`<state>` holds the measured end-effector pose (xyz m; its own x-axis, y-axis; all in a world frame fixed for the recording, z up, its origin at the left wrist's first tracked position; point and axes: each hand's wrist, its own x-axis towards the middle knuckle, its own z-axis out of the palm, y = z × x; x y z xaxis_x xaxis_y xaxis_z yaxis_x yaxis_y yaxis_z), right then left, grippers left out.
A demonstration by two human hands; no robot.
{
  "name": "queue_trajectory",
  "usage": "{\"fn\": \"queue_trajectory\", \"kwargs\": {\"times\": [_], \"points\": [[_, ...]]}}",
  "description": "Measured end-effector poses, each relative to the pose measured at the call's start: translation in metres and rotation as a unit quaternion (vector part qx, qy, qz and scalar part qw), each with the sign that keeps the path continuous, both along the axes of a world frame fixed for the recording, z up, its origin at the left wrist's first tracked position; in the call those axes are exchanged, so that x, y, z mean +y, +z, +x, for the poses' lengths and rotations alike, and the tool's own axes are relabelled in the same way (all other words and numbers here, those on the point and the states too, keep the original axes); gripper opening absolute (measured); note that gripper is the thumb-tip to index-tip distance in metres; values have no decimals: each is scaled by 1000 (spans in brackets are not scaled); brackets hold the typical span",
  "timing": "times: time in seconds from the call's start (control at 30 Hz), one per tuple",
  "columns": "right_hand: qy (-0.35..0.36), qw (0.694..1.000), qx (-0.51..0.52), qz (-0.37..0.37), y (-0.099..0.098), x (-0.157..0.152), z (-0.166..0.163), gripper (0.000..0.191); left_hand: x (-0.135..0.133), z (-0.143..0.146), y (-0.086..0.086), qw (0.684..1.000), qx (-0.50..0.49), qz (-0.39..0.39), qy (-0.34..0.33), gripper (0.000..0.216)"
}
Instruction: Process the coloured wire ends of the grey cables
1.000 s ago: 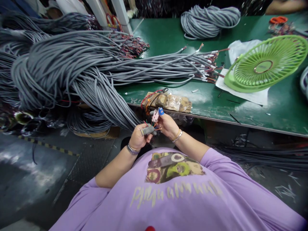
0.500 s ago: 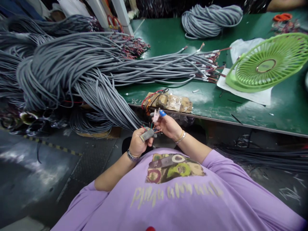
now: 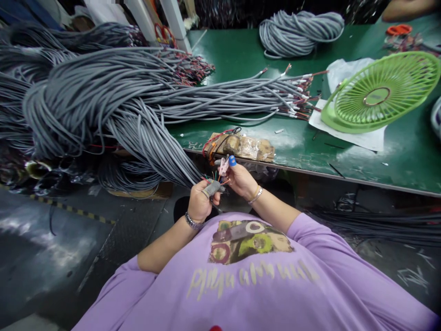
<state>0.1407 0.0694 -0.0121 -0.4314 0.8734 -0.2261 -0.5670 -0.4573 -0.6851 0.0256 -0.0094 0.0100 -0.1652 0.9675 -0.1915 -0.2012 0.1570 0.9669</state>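
Note:
My left hand (image 3: 200, 200) is closed round the end of a grey cable, with a grey wrap on its thumb. Thin coloured wires (image 3: 216, 176) fan out from that end, green, orange and red among them. Close on the right is my right hand (image 3: 244, 182), its fingers bent together at the wire tips. One of its fingertips wears a blue cover (image 3: 232, 161). Beside that cover shows a small pale pink piece (image 3: 223, 166); whether it is a finger wrap or a held thing I cannot tell. The hands hide most of the gripped cable.
Grey cable bundles (image 3: 86, 92) lie across the left of the green table (image 3: 234, 50). A taped wooden block (image 3: 246, 146) sits at its front edge. To the right stand a green fan (image 3: 386, 92) and orange-handled scissors (image 3: 398, 30). A coiled cable (image 3: 299, 32) lies at the back.
My hands stay together at the wire ends, with the right fingers and the pale piece shifted slightly. The view has turned a little.

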Motion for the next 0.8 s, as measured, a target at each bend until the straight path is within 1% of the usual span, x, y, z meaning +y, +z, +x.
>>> {"fn": "queue_trajectory", "kwargs": {"times": [0.17, 0.27, 0.47, 0.63, 0.73, 0.8], "points": [[-24, 999, 18, -23, 4, 0, -2, 46, 1, -1, -6, 1000, 10, -9, -5, 30], [-8, 999, 30, -40, 4, -1, -1, 46, 1, -1, -6, 1000, 11, -12, -2, 29], [43, 995, 38, -86, 8, -2, 8, 53, -6, -2, 1, 1000, 11, -16, -8, 30], [66, 994, 37, -78, 10, 0, 13, 52, -11, -4, 4, 1000, 7, 2, -1, 30], [69, 995, 29, -60, 10, 1, 13, 42, -11, -3, 6, 1000, 1, 5, 10, 29], [53, 998, 16, -38, 9, 0, 13, 35, -10, -2, 7, 1000, -2, 7, 12, 28]]}}
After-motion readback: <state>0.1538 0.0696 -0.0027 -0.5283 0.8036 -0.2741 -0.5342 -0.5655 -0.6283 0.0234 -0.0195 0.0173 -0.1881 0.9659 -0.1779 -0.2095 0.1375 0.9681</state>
